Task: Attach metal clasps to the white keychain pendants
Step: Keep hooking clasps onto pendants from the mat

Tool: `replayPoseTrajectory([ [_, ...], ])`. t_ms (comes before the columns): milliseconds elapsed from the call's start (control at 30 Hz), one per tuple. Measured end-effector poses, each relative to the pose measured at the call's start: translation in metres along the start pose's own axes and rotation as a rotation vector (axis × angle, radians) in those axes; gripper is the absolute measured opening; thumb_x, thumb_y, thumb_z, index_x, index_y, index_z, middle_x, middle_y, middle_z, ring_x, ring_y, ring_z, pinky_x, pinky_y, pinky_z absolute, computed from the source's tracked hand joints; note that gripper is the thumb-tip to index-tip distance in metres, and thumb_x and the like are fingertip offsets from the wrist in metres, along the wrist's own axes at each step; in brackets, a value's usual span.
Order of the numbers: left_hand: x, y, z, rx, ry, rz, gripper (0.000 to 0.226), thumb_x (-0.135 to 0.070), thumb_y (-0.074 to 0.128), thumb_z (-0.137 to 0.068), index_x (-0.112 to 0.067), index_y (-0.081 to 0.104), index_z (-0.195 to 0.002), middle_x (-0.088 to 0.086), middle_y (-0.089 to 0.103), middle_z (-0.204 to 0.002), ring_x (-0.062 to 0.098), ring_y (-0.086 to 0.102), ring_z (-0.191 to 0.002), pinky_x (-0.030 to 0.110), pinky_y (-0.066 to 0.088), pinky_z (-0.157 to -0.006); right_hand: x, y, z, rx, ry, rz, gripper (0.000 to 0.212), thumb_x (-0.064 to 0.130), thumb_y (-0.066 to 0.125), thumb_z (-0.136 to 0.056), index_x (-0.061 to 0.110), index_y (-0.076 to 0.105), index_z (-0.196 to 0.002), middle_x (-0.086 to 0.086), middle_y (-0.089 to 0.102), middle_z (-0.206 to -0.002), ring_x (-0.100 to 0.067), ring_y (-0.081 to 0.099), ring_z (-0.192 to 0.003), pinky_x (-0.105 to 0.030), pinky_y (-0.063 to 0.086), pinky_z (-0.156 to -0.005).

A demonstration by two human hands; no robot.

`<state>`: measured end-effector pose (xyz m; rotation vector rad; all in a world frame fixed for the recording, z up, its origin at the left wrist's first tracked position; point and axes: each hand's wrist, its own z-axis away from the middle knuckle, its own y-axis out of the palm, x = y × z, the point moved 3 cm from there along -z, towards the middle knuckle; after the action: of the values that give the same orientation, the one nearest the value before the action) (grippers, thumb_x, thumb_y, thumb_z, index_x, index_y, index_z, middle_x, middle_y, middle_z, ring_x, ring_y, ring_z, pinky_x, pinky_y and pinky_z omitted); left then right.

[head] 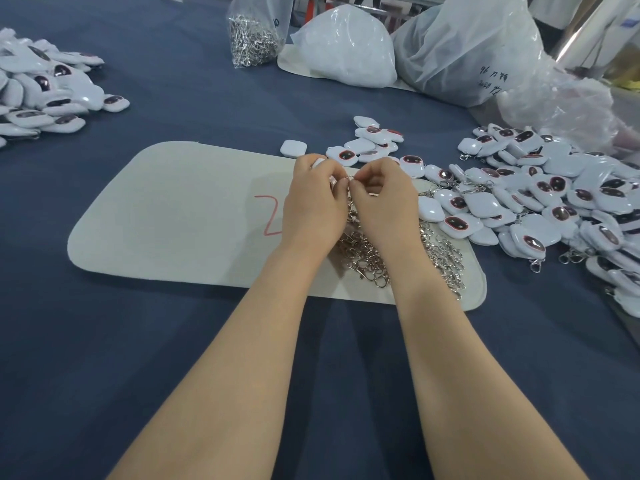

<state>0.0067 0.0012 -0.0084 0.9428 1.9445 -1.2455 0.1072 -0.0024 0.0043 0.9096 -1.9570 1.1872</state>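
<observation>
My left hand [313, 202] grips a white pendant [318, 163], mostly hidden by its fingers. Right beside it, my right hand [382, 199] pinches a small metal clasp [350, 178] at the pendant's edge, its chain hanging down between the hands. Both hands are above a grey felt mat [173, 216]. A loose heap of metal clasps [398, 254] lies on the mat under my wrists. A large pile of white pendants [540, 195] with dark oval windows spreads to the right.
Another pile of pendants [45, 91] lies at the far left on the blue cloth [173, 358]. A clear bag of clasps [252, 39] and several white plastic bags [349, 46] stand at the back.
</observation>
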Motion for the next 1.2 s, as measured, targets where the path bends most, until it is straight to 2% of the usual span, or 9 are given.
replayPoseTrajectory([
  [133,0.0001,0.0010,0.0014,0.038,-0.041,-0.021,0.007,-0.017,0.054,-0.093,-0.017,0.061,-0.092,0.004,0.050,-0.122,0.013,0.048,-0.086,0.031,0.043,-0.086,0.0019,0.0003,0.0021,-0.021,-0.047,0.043,0.014,-0.002,0.054,-0.084,0.011,0.056,-0.088,0.009,0.054,-0.075,-0.009,0.051,-0.070,-0.019,0.044,-0.073],
  [300,-0.0020,-0.0002,0.0040,0.073,-0.071,-0.028,0.014,-0.014,0.054,-0.090,-0.015,0.066,-0.097,0.004,0.049,-0.124,0.021,0.056,-0.092,0.032,0.044,-0.087,0.0039,0.0002,0.0024,-0.060,-0.088,0.055,0.014,-0.002,0.050,-0.087,0.006,0.060,-0.094,0.004,0.058,-0.087,-0.009,0.052,-0.079,-0.013,0.043,-0.073],
  [400,-0.0022,0.0001,0.0052,0.086,-0.072,-0.039,0.015,-0.015,0.054,-0.090,-0.014,0.066,-0.099,0.003,0.049,-0.123,0.017,0.049,-0.082,0.030,0.043,-0.082,0.0046,0.0004,0.0022,-0.057,-0.087,0.024,0.016,-0.002,0.049,-0.088,0.007,0.060,-0.096,0.005,0.058,-0.089,-0.008,0.052,-0.081,-0.011,0.042,-0.073],
  [700,-0.0032,0.0007,0.0030,0.050,-0.055,-0.017,0.011,-0.015,0.053,-0.092,-0.015,0.062,-0.098,0.002,0.051,-0.117,0.012,0.046,-0.081,0.029,0.043,-0.082,0.0035,0.0022,0.0014,-0.016,-0.147,0.155,0.019,0.001,0.044,-0.093,0.007,0.059,-0.102,-0.004,0.062,-0.103,-0.018,0.055,-0.094,-0.025,0.041,-0.081],
  [800,-0.0021,-0.0002,0.0018,0.016,-0.057,0.001,0.010,-0.013,0.052,-0.092,-0.015,0.062,-0.094,0.003,0.052,-0.116,0.008,0.044,-0.076,0.021,0.035,-0.072,0.0049,0.0024,0.0023,-0.016,-0.103,0.070,0.018,0.001,0.047,-0.091,0.007,0.059,-0.104,-0.001,0.061,-0.097,-0.013,0.055,-0.089,-0.020,0.043,-0.081],
  [933,-0.0034,-0.0047,0.0008,-0.045,-0.069,0.088,0.011,-0.012,0.055,-0.091,-0.021,0.057,-0.084,0.002,0.053,-0.110,-0.007,0.045,-0.071,0.013,0.028,-0.066,0.0034,0.0029,0.0017,-0.028,-0.021,-0.033,0.015,0.002,0.053,-0.089,0.006,0.059,-0.102,0.009,0.058,-0.086,0.000,0.052,-0.074,-0.007,0.041,-0.071],
  [1033,-0.0022,-0.0033,0.0006,-0.027,-0.083,0.090,0.009,-0.015,0.055,-0.091,-0.020,0.059,-0.085,0.003,0.056,-0.111,-0.002,0.046,-0.072,0.014,0.029,-0.066,0.0028,0.0036,0.0023,-0.038,-0.020,-0.022,0.014,0.000,0.053,-0.088,0.006,0.061,-0.097,0.012,0.055,-0.082,0.003,0.051,-0.070,-0.006,0.041,-0.070],
  [1133,-0.0006,-0.0001,-0.0002,0.007,-0.078,0.057,0.011,-0.021,0.053,-0.093,-0.019,0.060,-0.086,0.004,0.059,-0.112,0.006,0.048,-0.078,0.018,0.032,-0.067,0.0033,0.0033,0.0030,-0.040,-0.047,0.026,0.017,-0.002,0.050,-0.087,0.008,0.062,-0.094,0.003,0.061,-0.090,-0.007,0.052,-0.077,-0.011,0.041,-0.072],
  [1200,0.0000,0.0005,0.0003,0.000,-0.058,0.042,0.012,-0.023,0.053,-0.094,-0.017,0.063,-0.091,0.003,0.058,-0.112,0.003,0.044,-0.078,0.017,0.031,-0.067,0.0032,0.0031,0.0027,-0.025,-0.065,0.064,0.018,-0.002,0.050,-0.087,0.009,0.063,-0.093,-0.001,0.063,-0.093,-0.010,0.051,-0.081,-0.012,0.039,-0.073],
])
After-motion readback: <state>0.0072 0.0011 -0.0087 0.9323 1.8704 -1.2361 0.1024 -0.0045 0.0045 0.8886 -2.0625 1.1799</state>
